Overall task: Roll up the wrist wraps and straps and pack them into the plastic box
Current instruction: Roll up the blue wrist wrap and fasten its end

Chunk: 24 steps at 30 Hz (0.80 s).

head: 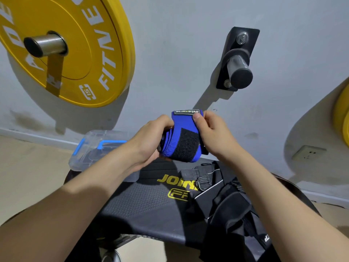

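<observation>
- Nearest, black straps (232, 205) lie in a loose heap on the right of the counter (143, 205), not yet rolled.
- Above the counter, the left hand (151, 137) grips one end of the rolled blue wrist wrap (181, 140). The right hand (211, 133) pinches its labelled flap, thumb on top.
- If either grip eases before the fuzzy black patch is fastened, the roll will likely spring open.
- Farther left, the plastic box (90, 146) sits at the counter's edge, where a careless reach could knock it off.

Both bare forearms extend fwd, converging: L hand (151, 138) curls round one end of rolled blue wrap (181, 140); R hand (212, 133) pinches its top edge w/ thumb.
</observation>
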Each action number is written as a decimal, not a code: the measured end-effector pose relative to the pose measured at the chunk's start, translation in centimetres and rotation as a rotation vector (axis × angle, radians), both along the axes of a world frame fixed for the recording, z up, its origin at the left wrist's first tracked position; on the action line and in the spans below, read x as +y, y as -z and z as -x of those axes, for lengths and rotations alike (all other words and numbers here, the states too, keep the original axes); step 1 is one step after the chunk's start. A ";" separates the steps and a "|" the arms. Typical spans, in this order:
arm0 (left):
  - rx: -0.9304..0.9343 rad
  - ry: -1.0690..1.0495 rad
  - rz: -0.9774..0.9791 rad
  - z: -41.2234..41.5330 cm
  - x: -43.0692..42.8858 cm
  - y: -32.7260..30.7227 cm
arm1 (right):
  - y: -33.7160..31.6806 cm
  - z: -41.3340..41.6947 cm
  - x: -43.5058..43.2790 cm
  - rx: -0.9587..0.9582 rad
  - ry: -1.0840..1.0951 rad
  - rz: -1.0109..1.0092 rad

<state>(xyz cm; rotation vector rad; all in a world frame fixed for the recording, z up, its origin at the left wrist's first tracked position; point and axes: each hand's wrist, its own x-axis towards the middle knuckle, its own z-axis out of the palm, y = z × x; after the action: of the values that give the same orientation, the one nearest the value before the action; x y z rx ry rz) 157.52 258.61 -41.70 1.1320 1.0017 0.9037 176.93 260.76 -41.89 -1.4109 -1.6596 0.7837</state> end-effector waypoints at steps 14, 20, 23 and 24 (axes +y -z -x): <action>0.829 -0.218 -0.696 -1.7 -2.2 1.0 | 0.1 3.5 0.1 0.176 0.429 0.047; 0.739 -0.429 -0.837 -1.5 -1.4 0.4 | 0.5 4.5 -0.8 0.311 0.203 0.160; 0.711 -0.470 -0.896 -1.6 -1.6 -0.2 | 0.0 4.0 -0.7 0.476 0.174 0.242; 0.708 -0.479 -0.909 -1.8 -1.6 -0.3 | -0.1 4.0 -0.7 0.512 0.179 0.263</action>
<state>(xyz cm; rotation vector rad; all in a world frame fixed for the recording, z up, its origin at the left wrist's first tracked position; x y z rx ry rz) 159.29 256.98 -41.43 2.1225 1.5319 1.4621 172.92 260.04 -41.76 -1.3636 -1.0532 1.1743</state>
